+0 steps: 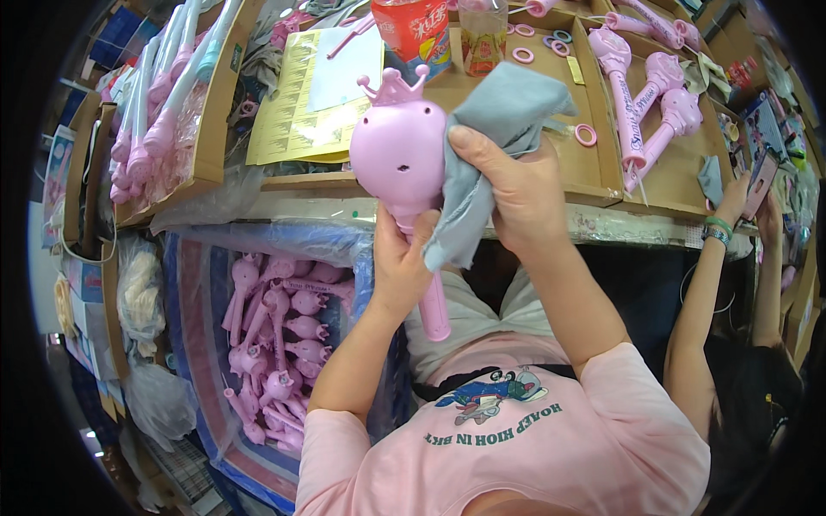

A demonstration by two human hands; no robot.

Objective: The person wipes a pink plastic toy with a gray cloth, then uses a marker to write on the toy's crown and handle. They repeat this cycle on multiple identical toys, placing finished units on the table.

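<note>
A pink plastic toy wand (397, 155) with a round head and a small crown is held up in front of me, its handle hanging down toward my lap. My left hand (402, 262) is wrapped round the wand's neck, just under the head. In my right hand (520, 185) is a grey-blue cloth (503, 112), pinched under the thumb and pressed against the right side of the wand's head. A loose end of the cloth hangs down beside the handle, close to my left fingers.
At my left stands a blue-striped bag (194, 284) full of pink wands (275, 327). Cardboard trays on the bench hold more wands (641, 103) and coloured rings (585, 134). Yellow sheets (288, 103), a red container (413, 34) and a jar (483, 39) stand behind. A co-worker's hands hold a phone (759, 185) at right.
</note>
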